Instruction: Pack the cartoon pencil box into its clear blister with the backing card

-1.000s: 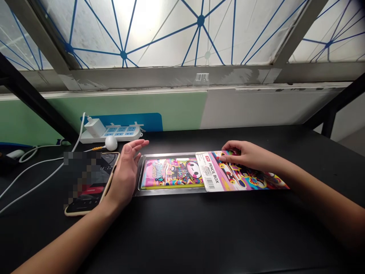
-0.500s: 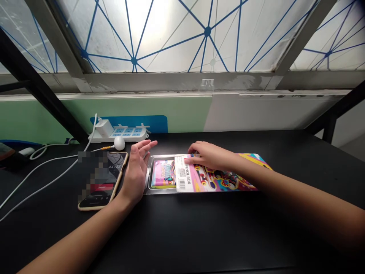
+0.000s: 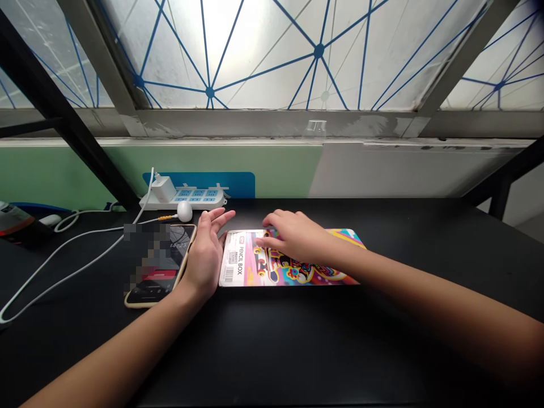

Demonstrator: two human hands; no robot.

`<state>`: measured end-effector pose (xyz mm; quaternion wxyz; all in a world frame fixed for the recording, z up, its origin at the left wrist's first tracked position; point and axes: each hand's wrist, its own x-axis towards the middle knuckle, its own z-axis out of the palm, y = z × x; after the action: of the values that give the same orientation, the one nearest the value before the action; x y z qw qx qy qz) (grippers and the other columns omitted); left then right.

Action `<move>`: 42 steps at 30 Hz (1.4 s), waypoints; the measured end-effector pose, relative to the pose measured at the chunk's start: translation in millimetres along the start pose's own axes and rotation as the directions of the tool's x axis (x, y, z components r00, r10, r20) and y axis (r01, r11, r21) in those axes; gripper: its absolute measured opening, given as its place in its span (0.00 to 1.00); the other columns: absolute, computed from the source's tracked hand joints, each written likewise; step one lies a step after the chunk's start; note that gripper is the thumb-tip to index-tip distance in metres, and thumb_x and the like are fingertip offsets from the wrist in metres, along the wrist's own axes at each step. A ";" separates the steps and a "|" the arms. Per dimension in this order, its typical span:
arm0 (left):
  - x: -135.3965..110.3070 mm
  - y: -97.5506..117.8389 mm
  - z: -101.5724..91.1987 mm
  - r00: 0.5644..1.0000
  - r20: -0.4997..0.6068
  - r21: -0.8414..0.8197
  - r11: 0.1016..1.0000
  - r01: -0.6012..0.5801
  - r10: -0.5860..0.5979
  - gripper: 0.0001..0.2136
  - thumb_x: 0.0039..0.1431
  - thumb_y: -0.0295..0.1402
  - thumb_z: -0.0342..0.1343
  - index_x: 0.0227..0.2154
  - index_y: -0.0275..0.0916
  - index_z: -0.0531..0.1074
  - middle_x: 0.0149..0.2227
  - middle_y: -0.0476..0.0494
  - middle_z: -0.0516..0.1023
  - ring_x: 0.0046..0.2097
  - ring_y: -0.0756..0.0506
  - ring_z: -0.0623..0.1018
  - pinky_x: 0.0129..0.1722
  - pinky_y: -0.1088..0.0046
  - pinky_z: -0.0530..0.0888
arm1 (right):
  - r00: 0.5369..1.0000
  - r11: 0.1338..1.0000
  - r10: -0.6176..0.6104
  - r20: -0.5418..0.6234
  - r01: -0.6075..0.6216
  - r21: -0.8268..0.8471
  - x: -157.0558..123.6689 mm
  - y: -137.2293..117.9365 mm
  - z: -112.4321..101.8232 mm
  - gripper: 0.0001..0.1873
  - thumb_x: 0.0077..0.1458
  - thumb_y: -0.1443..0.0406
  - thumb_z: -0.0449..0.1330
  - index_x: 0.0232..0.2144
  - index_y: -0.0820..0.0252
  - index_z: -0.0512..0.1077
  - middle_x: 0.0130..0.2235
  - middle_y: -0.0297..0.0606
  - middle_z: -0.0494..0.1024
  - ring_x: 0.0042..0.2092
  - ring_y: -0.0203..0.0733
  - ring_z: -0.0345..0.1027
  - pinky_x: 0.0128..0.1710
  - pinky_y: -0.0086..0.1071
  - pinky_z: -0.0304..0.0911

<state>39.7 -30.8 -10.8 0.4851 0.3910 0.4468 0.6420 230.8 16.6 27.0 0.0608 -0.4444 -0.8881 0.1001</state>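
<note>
A colourful printed cover (image 3: 241,258), marked "PENCIL BOX" and with a barcode at its left end, lies flat on the black table. It hides the clear plastic tray that showed under it earlier. My right hand (image 3: 293,235) is over the far side of the cover, thumb on top and fingers bent at the far edge. At the left end, my left hand (image 3: 204,255) stands on its side against the box, palm facing right and fingers spread. A phone (image 3: 159,275) in a pale case lies just left of that hand.
Behind the phone are a white power strip (image 3: 193,198) with a plugged-in adapter (image 3: 162,188) and a round white plug (image 3: 184,211). White cables (image 3: 80,235) run across the table's left side. Black slanted frame bars (image 3: 63,122) stand at both sides, below a window.
My right hand has moved left with the printed cover, which now reaches my left hand. The tray and the pink printed item in it are covered. The view has shifted slightly.
</note>
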 end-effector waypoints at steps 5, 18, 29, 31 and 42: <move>-1.6 4.6 -0.7 0.984 -0.046 0.034 0.984 0.176 -0.174 0.18 0.62 0.27 0.52 0.54 0.45 0.63 0.61 0.39 0.73 0.48 0.43 0.82 0.40 0.68 0.79 | 0.978 0.978 0.180 -0.102 -0.167 0.126 -59.0 66.3 -11.1 0.24 0.62 0.44 0.55 0.46 0.54 0.73 0.51 0.43 0.79 0.50 0.54 0.73 0.48 0.43 0.64; 9.6 -3.8 0.0 0.961 -0.123 0.158 0.951 0.265 -0.248 0.28 0.64 0.23 0.55 0.62 0.53 0.60 0.51 0.39 0.78 0.27 0.47 0.82 0.24 0.69 0.81 | 0.935 0.847 0.351 -0.047 -0.296 0.441 -88.3 111.3 7.4 0.24 0.60 0.42 0.56 0.39 0.54 0.75 0.37 0.37 0.82 0.36 0.47 0.74 0.30 0.36 0.64; 8.5 -3.1 2.0 0.939 -0.159 0.116 0.939 0.324 -0.304 0.15 0.65 0.24 0.54 0.53 0.43 0.69 0.56 0.38 0.78 0.33 0.46 0.84 0.27 0.69 0.82 | 0.928 0.870 0.344 -0.143 -0.259 0.419 -90.6 111.1 4.9 0.22 0.56 0.44 0.61 0.36 0.55 0.75 0.35 0.37 0.82 0.33 0.45 0.74 0.29 0.34 0.64; 8.4 -2.4 1.5 0.943 -0.135 0.098 0.943 0.317 -0.303 0.11 0.67 0.27 0.54 0.50 0.42 0.71 0.54 0.38 0.79 0.35 0.45 0.84 0.29 0.70 0.82 | 0.924 0.876 0.343 -0.170 -0.249 0.412 -91.2 111.7 4.0 0.21 0.56 0.44 0.62 0.36 0.55 0.75 0.34 0.36 0.82 0.33 0.44 0.74 0.29 0.34 0.64; -1.2 2.9 -1.1 0.985 0.080 0.121 0.983 0.140 -0.150 0.23 0.66 0.54 0.53 0.53 0.44 0.75 0.44 0.44 0.82 0.44 0.42 0.81 0.40 0.71 0.79 | 0.761 0.968 0.186 -0.622 -0.032 0.249 -104.4 100.9 -6.6 0.15 0.57 0.51 0.66 0.32 0.53 0.70 0.30 0.34 0.75 0.27 0.40 0.64 0.26 0.35 0.62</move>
<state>38.2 -32.5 -8.4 0.5268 0.4129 0.4883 0.5600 372.9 -7.3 8.0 0.4034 -0.4932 -0.7694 0.0453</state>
